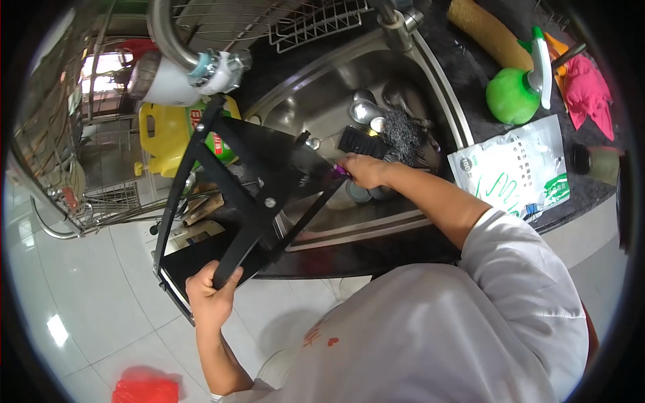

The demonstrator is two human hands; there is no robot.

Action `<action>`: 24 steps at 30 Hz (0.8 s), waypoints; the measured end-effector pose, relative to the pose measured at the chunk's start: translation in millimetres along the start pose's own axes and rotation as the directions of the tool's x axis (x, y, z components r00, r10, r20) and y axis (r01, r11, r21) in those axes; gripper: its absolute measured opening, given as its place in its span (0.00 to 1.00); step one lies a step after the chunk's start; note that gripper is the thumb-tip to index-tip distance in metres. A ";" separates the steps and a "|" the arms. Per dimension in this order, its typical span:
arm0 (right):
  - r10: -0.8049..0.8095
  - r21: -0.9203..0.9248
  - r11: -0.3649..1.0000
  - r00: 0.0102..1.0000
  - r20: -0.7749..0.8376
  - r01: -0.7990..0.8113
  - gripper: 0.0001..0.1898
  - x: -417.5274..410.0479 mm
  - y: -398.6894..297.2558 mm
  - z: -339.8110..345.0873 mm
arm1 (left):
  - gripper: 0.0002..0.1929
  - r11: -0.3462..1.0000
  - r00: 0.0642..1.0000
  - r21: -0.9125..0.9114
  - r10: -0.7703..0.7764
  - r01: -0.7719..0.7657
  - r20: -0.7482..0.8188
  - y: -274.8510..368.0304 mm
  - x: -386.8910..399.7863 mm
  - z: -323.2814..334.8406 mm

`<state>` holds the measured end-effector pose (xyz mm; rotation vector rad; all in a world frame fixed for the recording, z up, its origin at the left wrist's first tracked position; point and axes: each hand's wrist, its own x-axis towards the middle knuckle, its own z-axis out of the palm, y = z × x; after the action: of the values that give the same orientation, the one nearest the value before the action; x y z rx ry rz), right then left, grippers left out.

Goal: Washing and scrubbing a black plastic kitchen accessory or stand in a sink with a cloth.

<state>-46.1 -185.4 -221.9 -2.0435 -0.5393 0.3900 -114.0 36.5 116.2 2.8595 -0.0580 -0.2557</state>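
My left hand grips the lower bar of a black folding metal frame, tilted over the front left of the sink. The frame has crossed legs joined by a round pivot and two flat black panels. Against the edge of its upper panel, my right hand pinches a small purple item, mostly hidden by the fingers. Below that hand is the stainless steel sink. In its basin lie a black-bristled brush, a steel wool scourer and some metal spoons or ladles.
A yellow detergent jug stands behind the frame, near a faucet pipe. On the right counter are a green spray bottle, a printed plastic packet, a loofah and a pink cloth. A red plastic bag lies on the floor.
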 end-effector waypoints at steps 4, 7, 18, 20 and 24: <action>0.218 0.178 0.970 0.918 -0.332 -0.166 0.22 -12.5 -31.1 -36.6 | 0.13 0.999 1.000 0.035 0.026 -0.026 0.008 5.9 3.0 3.8; 0.295 0.917 0.398 0.948 -0.119 -0.008 0.18 -5.8 -67.4 -78.4 | 0.12 0.998 0.999 0.045 0.049 -0.048 -0.004 4.1 2.8 3.6; -0.147 0.772 0.429 0.879 -0.454 0.470 0.27 -47.4 -142.9 -79.9 | 0.11 0.997 1.000 0.071 -0.018 0.018 -0.008 18.7 -0.5 -0.8; -0.067 0.829 0.494 0.962 -0.264 0.262 0.27 -32.5 -150.7 -97.9 | 0.11 0.999 1.000 0.051 -0.013 0.013 0.007 15.7 -0.2 -1.9; -0.019 0.972 0.136 0.981 -0.191 0.192 0.26 12.7 -153.0 -114.9 | 0.10 0.993 0.997 0.091 0.079 -0.078 0.001 15.6 2.9 2.8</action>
<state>-13.7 -193.4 -33.0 -0.6383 -0.1819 0.3590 -111.9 20.6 117.3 2.9394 -0.1859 -0.2392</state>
